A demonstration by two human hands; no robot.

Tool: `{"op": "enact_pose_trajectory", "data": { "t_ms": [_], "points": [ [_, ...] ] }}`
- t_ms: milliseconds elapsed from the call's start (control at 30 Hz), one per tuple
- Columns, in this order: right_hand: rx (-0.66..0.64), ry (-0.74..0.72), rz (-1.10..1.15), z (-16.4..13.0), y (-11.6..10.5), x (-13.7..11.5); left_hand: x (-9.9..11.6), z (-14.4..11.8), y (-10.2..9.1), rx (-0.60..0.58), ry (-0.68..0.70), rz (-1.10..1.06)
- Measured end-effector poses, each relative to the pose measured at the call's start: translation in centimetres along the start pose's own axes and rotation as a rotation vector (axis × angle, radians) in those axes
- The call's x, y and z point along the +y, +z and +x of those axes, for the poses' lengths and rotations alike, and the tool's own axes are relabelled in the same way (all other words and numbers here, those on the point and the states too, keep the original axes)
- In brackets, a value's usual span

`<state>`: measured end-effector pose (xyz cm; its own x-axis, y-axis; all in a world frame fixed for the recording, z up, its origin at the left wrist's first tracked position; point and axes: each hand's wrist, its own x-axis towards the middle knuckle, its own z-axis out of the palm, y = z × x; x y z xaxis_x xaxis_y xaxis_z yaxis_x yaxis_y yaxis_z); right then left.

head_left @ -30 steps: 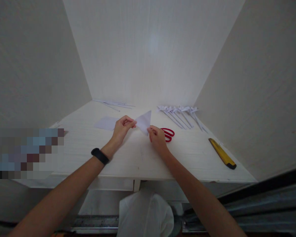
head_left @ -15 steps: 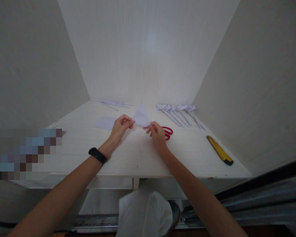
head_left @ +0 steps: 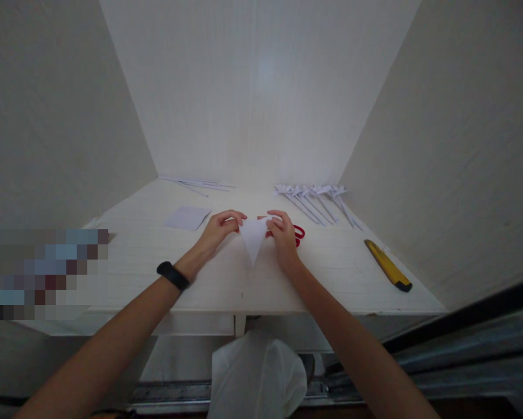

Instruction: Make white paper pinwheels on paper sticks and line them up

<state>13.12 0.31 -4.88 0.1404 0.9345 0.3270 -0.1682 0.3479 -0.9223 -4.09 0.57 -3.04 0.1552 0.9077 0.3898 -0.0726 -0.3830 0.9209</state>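
A white paper triangle (head_left: 253, 240) is held between my two hands over the middle of the table, its point toward me. My left hand (head_left: 221, 228) pinches its upper left corner; a black band circles that wrist. At the upper right corner, my right hand (head_left: 282, 234) grips the paper between thumb and fingers. Red-handled scissors (head_left: 300, 233) lie just beyond my right hand, which hides most of them. Left of my left hand rests a stack of white paper sheets (head_left: 187, 217).
Thin white paper sticks (head_left: 195, 184) lie at the back left of the white table (head_left: 139, 256). Several paper pieces with folded tops on stems (head_left: 318, 198) lie at the back right. A yellow cutter knife (head_left: 388, 266) is near the right edge. Walls enclose three sides.
The paper triangle has turned over, its point swinging from away from me to toward me. Both hands have shifted slightly, and the left one uncovers more of the paper stack.
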Motion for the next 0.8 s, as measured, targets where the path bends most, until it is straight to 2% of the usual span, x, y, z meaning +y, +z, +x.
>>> {"op": "enact_pose_trajectory", "data": {
  "t_ms": [167, 367, 633, 800],
  "points": [
    [0.055, -0.025, 0.05, -0.05, -0.15, -0.08, 0.11, -0.16, 0.27, -0.087, -0.149, -0.111],
    [0.068, -0.027, 0.054, 0.01, -0.25, -0.08, 0.28, -0.41, 0.73, -0.135, -0.163, -0.108],
    [-0.075, 0.003, 0.037, 0.0, 0.41, -0.34, 0.33, -0.03, 0.39, -0.015, -0.056, -0.064],
    [-0.148, 0.02, 0.027, -0.33, 0.6, -0.74, 0.56, 0.1, 0.14, 0.154, 0.03, -0.025]
  ]
}}
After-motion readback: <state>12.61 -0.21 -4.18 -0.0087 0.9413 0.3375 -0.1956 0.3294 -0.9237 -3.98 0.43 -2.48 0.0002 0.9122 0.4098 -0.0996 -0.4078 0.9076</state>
